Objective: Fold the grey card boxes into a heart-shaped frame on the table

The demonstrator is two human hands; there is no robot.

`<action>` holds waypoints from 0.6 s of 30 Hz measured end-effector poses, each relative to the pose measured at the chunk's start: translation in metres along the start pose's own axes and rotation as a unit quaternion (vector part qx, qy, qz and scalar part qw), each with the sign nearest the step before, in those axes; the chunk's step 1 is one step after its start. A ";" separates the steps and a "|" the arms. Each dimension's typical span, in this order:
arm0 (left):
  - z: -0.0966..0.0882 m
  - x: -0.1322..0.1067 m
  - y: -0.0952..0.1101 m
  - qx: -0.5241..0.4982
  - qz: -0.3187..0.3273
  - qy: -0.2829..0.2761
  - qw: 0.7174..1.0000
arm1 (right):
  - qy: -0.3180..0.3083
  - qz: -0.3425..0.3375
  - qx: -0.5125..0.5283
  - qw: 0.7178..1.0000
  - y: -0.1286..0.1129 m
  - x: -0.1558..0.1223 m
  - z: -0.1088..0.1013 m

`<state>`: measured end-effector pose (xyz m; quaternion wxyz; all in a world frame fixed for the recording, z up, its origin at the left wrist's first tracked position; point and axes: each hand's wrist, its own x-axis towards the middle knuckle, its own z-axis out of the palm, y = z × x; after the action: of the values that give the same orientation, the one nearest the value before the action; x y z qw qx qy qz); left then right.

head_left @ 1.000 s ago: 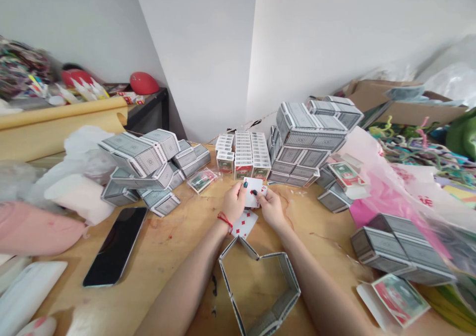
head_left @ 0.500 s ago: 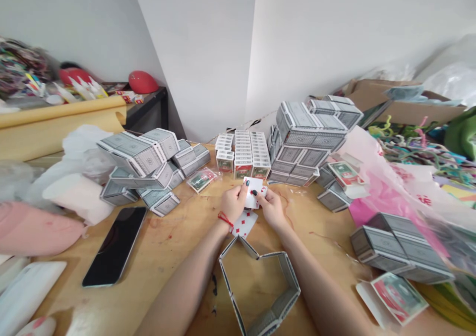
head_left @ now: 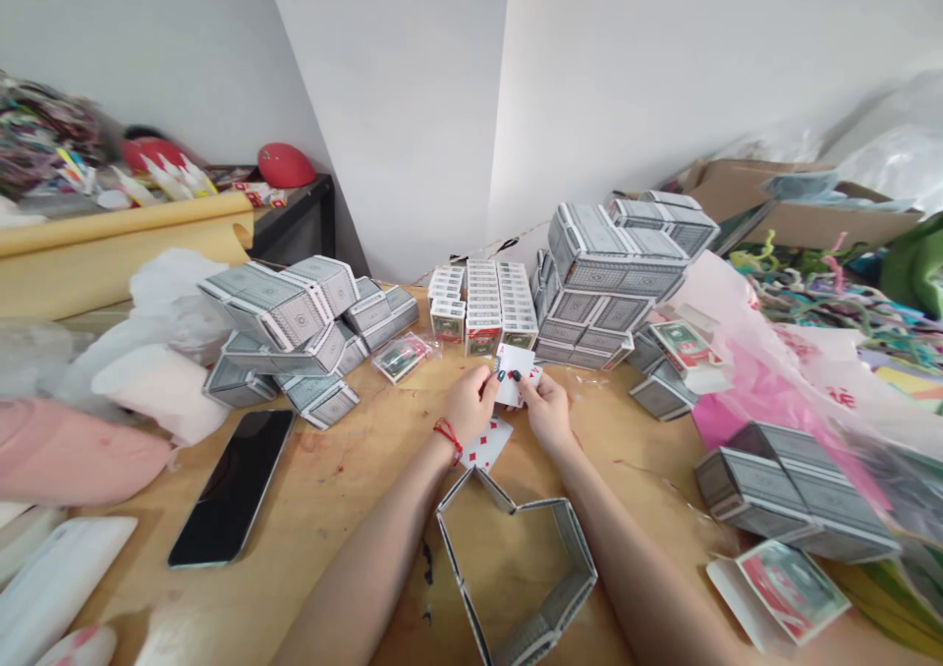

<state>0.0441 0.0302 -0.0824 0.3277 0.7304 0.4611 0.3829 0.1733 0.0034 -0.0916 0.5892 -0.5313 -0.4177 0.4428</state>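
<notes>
Through the head camera I look down on a wooden table [head_left: 346, 519]. At back right, a tower of patterned card boxes [head_left: 611, 273] stands in layers, flat faces probably keeping it steady; a smaller, looser pile of card boxes [head_left: 276, 303] sits to the left. Between them, rows of card packs [head_left: 483, 298] stand close together, perhaps for tidiness. Nearest me, a notched, heart-like card ring [head_left: 564, 607] stands on edge between the forearms. Beyond it, the left hand [head_left: 471, 401] and right hand [head_left: 549, 411] pinch overlapping playing cards [head_left: 520, 360], aces showing, just in front of the packs; both thumbs press the faces, likely to stop slipping, while the fingers beneath are hidden. A loose diamond card [head_left: 492, 446] lies face up by the left wrist, beside a red string bracelet [head_left: 448, 437].
</notes>
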 end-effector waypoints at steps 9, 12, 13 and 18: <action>0.000 -0.001 -0.002 -0.175 -0.056 0.019 0.983 | -0.013 0.004 0.020 1.000 -0.007 0.001 0.000; -0.002 0.002 -0.001 -0.258 -0.097 0.044 0.960 | -0.040 0.017 0.023 0.999 -0.004 0.002 0.000; -0.003 0.003 0.000 -0.270 -0.106 0.043 0.956 | -0.044 0.022 0.024 0.999 -0.003 0.003 -0.001; -0.008 0.008 -0.003 -0.256 -0.121 0.019 0.959 | -0.042 0.036 0.013 0.998 0.001 0.006 -0.003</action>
<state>0.0383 0.0394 -0.0794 0.5389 0.5533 0.4385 0.4594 0.1774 0.0085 -0.0930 0.5622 -0.5190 -0.4168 0.4907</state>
